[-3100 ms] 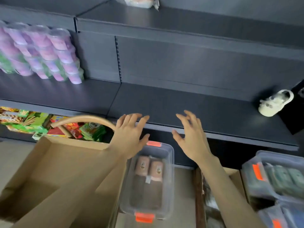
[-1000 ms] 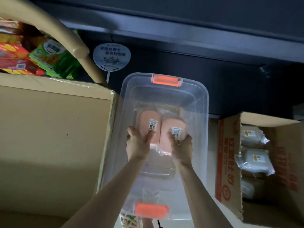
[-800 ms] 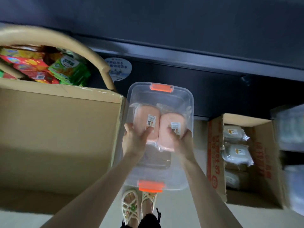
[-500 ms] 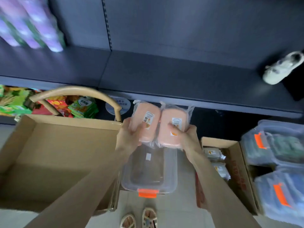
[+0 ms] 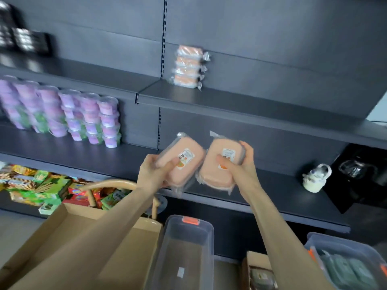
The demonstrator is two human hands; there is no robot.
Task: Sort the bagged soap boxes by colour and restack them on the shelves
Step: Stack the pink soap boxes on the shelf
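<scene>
My left hand (image 5: 155, 174) grips one bagged peach soap box (image 5: 185, 162), right hand (image 5: 240, 170) the other peach box (image 5: 217, 166) — held up together, I'd guess for the matching peach stack (image 5: 188, 70) above.

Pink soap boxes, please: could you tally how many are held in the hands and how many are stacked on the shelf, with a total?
Held: 2, the left soap box in the left hand and the right soap box in the right hand
Stacked on the upper shelf: 4, in the pink stack
Total: 6
</scene>
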